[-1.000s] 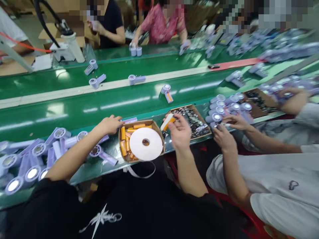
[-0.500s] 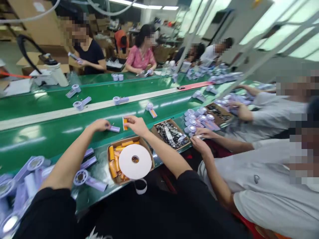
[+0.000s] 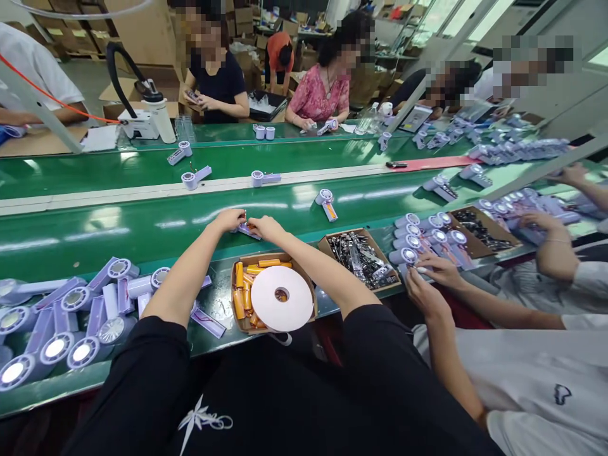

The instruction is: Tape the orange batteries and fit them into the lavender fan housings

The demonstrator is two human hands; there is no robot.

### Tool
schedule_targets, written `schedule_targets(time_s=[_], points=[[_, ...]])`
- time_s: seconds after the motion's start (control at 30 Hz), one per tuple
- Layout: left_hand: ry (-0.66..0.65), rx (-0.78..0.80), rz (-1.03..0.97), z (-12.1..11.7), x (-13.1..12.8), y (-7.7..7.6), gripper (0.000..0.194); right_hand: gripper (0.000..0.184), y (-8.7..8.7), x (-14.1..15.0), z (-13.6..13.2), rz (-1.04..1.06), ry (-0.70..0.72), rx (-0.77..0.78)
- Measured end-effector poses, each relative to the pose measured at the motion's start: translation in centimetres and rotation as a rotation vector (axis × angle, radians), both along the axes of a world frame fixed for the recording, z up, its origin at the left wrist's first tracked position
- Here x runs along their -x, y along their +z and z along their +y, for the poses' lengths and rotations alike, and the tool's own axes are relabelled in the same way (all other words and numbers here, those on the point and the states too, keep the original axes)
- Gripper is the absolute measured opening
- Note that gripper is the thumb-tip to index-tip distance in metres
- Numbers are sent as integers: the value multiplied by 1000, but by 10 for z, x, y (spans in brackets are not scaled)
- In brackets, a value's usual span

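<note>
My left hand (image 3: 231,219) is closed on a lilac handheld fan (image 3: 249,232), whose handle sticks out below the fingers over the green belt. My right hand (image 3: 266,228) is beside it, fingers pinched at the handle, with a bit of the orange battery showing between the hands. Most of the battery and the fan's head are hidden by my fingers. Below my forearms stands a carton of orange batteries (image 3: 240,296). A white tape roll (image 3: 266,309) lies on top of them.
Lilac fans (image 3: 78,301) are piled at my left. A box of small metal-and-black parts (image 3: 358,259) stands right, beside a co-worker's hands (image 3: 430,285) and more fans (image 3: 411,234). Single fans lie along the green belt (image 3: 118,228). Co-workers sit across it.
My right hand has brought the orange battery left to the fan in my left hand; the hands now meet. The head view has shifted, showing more of the fan pile at left.
</note>
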State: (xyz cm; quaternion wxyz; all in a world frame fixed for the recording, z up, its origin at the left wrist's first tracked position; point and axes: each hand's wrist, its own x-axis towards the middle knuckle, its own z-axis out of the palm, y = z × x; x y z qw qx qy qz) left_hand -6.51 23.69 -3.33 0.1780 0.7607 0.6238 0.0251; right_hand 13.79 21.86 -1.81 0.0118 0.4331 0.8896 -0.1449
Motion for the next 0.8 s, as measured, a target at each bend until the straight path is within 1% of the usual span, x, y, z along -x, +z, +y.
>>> schedule_targets(time_s=[0.13,0.23,0.3,0.37,0.43,0.47,0.5,0.53,0.57,0.6,0.63,0.67,0.7,0.73,0.77,0.8], points=[[23,3,-24,-2,-8,-4,25,43,-4,10,-3,-131,38,3],[39,3,-31,-4,-14,-3,27,44,0,16,-2,-183,69,25],[44,-3,-31,-4,-19,2,26,43,8,20,0,-197,75,40],[43,-17,-33,-5,-24,11,21,41,20,20,0,-191,74,54],[37,-57,-41,-13,-29,22,19,40,36,13,-5,-159,64,52],[34,-88,-48,-21,-32,28,24,40,44,5,-13,-141,56,40],[32,-123,-57,-34,-36,33,29,39,51,-7,-23,-96,48,17],[2,-163,-76,-51,-41,36,34,38,57,-23,-38,-7,40,-15],[-82,-197,-106,-72,-46,38,39,38,60,-41,-57,99,29,-46],[-196,-222,-138,-97,-52,38,44,36,61,-62,-78,302,18,-85],[-398,-234,-182,-124,-58,37,52,35,61,-83,-101,515,-2,-97],[-629,-214,-206,-151,-64,35,65,37,58,-103,-124,684,-32,-92],[-758,-183,-197,-177,-70,33,76,39,55,-122,-147,802,-54,-79],[-828,-135,-161,-199,-75,32,83,42,51,-138,-168,886,-74,-77],[-848,-84,-120,-217,-78,32,87,45,48,-152,-186,941,-104,-83],[-830,-48,-89,-230,-78,34,87,47,44,-161,-201,978,-145,-99]])
